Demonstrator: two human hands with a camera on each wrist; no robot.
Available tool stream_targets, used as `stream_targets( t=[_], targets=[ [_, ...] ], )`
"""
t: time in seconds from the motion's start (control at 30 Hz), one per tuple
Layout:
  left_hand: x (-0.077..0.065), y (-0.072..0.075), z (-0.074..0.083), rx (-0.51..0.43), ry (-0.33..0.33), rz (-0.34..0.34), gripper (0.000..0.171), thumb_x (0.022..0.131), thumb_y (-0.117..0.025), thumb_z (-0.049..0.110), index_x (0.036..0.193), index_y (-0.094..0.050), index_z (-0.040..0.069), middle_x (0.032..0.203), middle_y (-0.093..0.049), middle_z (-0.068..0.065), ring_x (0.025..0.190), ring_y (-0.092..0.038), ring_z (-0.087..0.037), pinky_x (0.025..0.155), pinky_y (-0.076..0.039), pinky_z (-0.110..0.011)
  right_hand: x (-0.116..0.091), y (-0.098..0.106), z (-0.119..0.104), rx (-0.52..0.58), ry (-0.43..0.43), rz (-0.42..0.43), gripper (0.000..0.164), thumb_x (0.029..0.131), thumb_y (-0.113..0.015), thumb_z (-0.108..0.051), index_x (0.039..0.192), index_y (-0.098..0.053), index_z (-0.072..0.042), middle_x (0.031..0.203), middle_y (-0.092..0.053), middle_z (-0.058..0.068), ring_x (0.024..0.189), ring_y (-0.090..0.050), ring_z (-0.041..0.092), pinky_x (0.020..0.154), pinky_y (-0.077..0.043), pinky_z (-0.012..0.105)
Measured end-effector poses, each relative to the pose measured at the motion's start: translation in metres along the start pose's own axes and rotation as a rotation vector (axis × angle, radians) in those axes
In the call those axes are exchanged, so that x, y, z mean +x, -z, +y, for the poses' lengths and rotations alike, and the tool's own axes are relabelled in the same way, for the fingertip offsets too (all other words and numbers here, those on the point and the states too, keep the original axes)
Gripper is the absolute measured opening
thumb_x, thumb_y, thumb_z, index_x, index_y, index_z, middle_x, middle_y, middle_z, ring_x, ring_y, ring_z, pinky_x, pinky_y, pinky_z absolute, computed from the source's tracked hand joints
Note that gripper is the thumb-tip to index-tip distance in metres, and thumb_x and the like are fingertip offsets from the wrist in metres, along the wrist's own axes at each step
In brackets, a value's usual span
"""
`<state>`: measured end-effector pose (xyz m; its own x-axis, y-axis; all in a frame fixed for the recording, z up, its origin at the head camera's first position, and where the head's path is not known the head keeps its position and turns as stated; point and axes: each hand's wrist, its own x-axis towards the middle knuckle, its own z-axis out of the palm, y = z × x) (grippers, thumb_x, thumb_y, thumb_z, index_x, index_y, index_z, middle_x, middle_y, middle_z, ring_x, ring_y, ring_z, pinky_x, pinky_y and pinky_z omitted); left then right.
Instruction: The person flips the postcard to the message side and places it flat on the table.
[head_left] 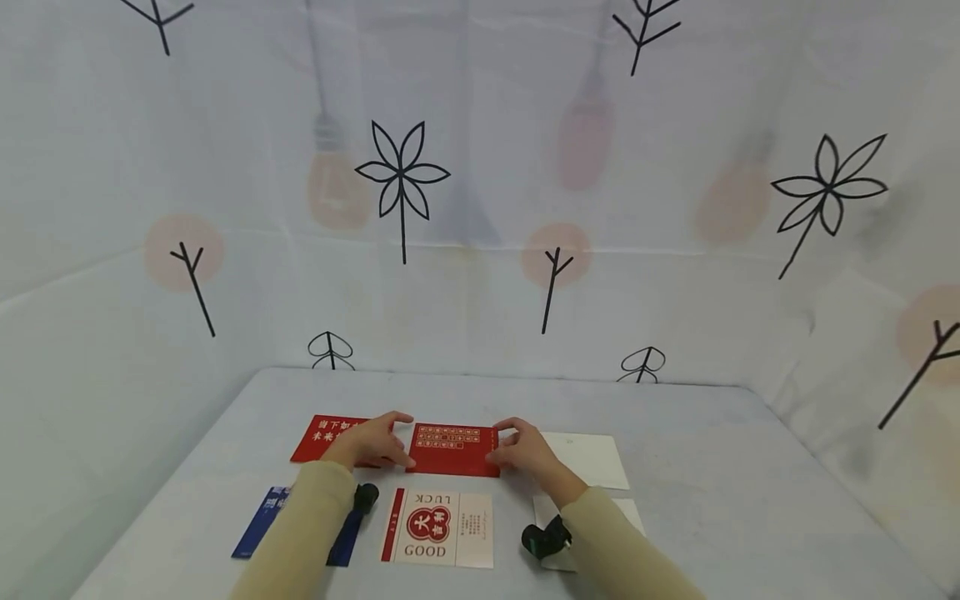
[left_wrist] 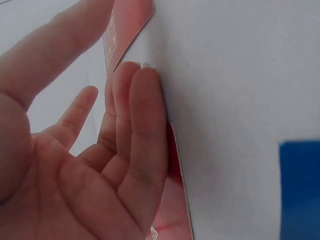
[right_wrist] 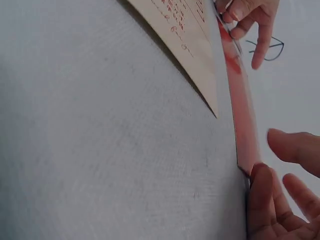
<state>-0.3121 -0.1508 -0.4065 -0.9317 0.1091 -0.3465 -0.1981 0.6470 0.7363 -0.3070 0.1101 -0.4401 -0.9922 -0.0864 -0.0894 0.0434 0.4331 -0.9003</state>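
A red card (head_left: 453,458) with rows of small gold boxed characters lies flat on the white table, between both hands. At its left edge is my left hand (head_left: 375,442), thumb and fingers spread apart and fingertips near the card's corners. My right hand (head_left: 525,450) sits at the opposite short edge, its fingertips right at the card (right_wrist: 244,130). In the left wrist view, the left fingers (left_wrist: 145,107) extend fairly straight along the table beside the card (left_wrist: 132,20). Partly under the left hand lies another red card (head_left: 315,437) with gold characters.
Below the middle card lies a cream GOOD LUCK card (head_left: 476,529). A blue card (head_left: 258,525) is partly covered by the left sleeve (head_left: 300,533). Two white cards (head_left: 592,458) lie one below the other at right, near the right sleeve (head_left: 622,542). A patterned white cloth (head_left: 480,333) stands behind the table.
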Motion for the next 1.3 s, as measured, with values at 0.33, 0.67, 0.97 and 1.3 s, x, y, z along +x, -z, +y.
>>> stream_targets(
  t=[0.33,0.67,0.97,1.3],
  targets=[
    [0.012,-0.005,0.006,0.111,0.089,0.078,0.082,0.065,-0.085,0.011,0.135,-0.043,0.019,0.099,-0.051,-0.015,0.069,-0.055,-0.023,0.059,-0.045,-0.03,0.01,0.0,-0.01,-0.155,-0.041,-0.102,0.072,0.07,-0.078,-0.001,0.131,-0.042,-0.004,0.079,-0.054,0.009,0.063,-0.055,0.017,0.059,-0.049,0.028],
    [0.012,-0.01,0.009,0.112,0.125,0.079,0.071,0.067,-0.083,0.009,0.129,-0.049,0.019,0.097,-0.05,-0.015,0.074,-0.052,-0.026,0.06,-0.044,-0.032,0.011,0.001,-0.006,-0.202,-0.067,-0.099,0.065,0.071,-0.078,-0.003,0.128,-0.048,-0.002,0.079,-0.053,0.008,0.063,-0.054,0.018,0.058,-0.045,0.028],
    [0.01,-0.008,0.009,0.155,0.125,0.074,0.072,0.069,-0.082,0.01,0.129,-0.044,0.019,0.093,-0.051,-0.014,0.074,-0.052,-0.026,0.063,-0.044,-0.034,0.013,-0.002,-0.007,-0.195,-0.103,-0.109,0.069,0.07,-0.079,-0.003,0.13,-0.045,-0.004,0.082,-0.053,0.009,0.064,-0.055,0.019,0.06,-0.046,0.029],
    [0.012,-0.009,0.015,0.197,0.115,0.057,0.071,0.069,-0.082,0.01,0.13,-0.047,0.02,0.094,-0.05,-0.013,0.075,-0.051,-0.026,0.061,-0.044,-0.033,0.012,0.004,-0.011,-0.209,-0.123,-0.109,0.067,0.07,-0.079,-0.003,0.128,-0.046,-0.005,0.087,-0.053,0.01,0.064,-0.057,0.019,0.063,-0.049,0.03]
  ],
)
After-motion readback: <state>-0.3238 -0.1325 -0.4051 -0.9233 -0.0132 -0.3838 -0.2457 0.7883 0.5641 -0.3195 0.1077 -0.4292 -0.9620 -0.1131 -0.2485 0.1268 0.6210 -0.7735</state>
